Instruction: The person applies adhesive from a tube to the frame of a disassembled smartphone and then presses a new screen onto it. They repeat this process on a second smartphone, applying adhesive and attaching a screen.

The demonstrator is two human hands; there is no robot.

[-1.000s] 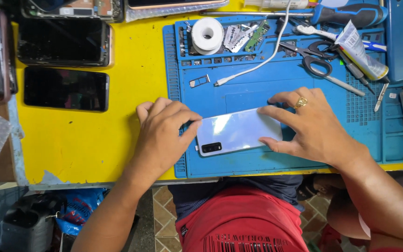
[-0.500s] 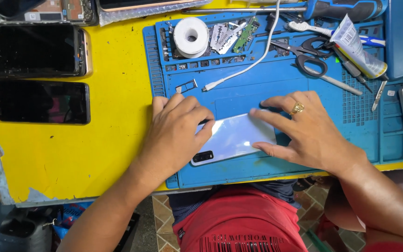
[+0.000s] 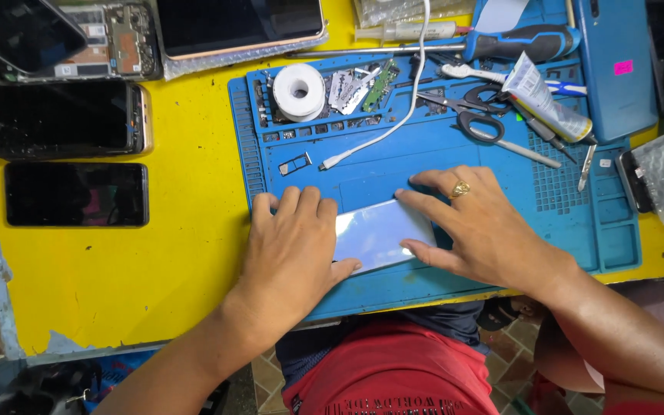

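Observation:
A pale blue-white phone lies back up on a blue work mat. My left hand lies flat over the phone's left end and covers it, thumb along the near edge. My right hand, with a gold ring on one finger, presses on the phone's right end; one finger runs along the far edge and the thumb along the near edge. Only the middle of the phone shows between the two hands.
On the mat's far side lie a white tape roll, scissors, a white cable, a glue tube, a blue-handled screwdriver and a small tray frame. Dark phones rest on the yellow table at left.
The view has swung, so everything sits further right in the frame. My left hand has slid further over the phone's left end and hides its camera corner; my right hand stays on the right end.

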